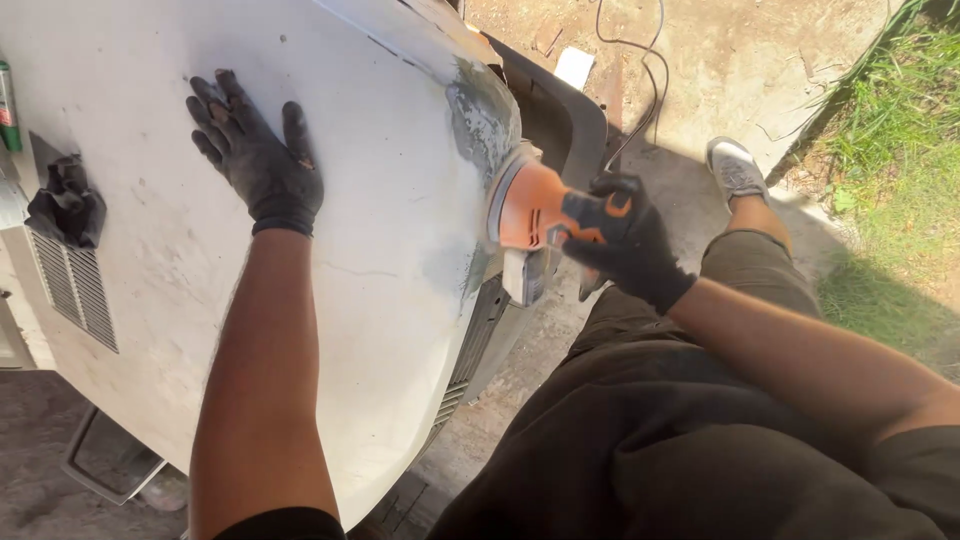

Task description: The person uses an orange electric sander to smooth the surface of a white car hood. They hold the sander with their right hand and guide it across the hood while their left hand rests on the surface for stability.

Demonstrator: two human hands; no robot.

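Left hand [258,160] flat on panel [380,250], right hand [625,240] gripping sander [525,215]

At the far left edge of the view, a slim green can [8,108] stood upright, cut off by the frame; it carried a label with a red band and a pale part. On the ground near the top, a small white rectangular card or paper piece [574,67] lay flat; if it was a label, I could not tell
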